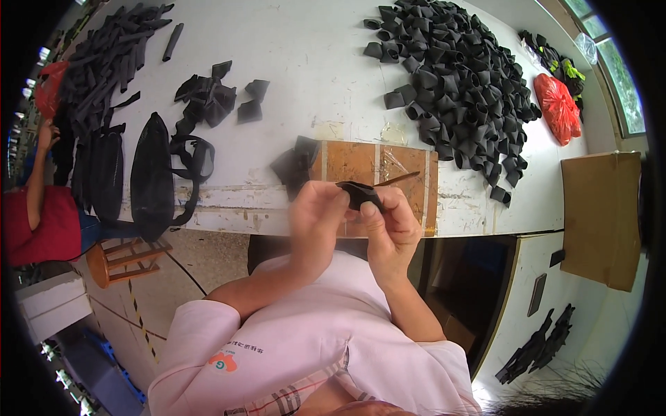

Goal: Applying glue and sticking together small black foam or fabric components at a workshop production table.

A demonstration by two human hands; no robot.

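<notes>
Just above the near table edge, both hands pinch a small black folded fabric piece (359, 195). My left hand (316, 220), slightly blurred, grips its left side. At its right side, my right hand (393, 225) has thumb and fingers closed on it. A thin brown stick-like thing (397, 179) points out to the right behind the right hand's fingers; whether that hand holds it cannot be made out. Below the hands lies a brown board (409, 159) with strips of tape. Several loose black fabric pieces (295, 165) lie beside its left edge.
A big heap of short black fabric tubes (458, 76) covers the far right of the white table (291, 55). Long black strips (111, 52) and black pouches (151, 173) lie left. Red bags (557, 109), a cardboard box (601, 218), a wooden stool (125, 260) and another person's arm (36, 177) surround it.
</notes>
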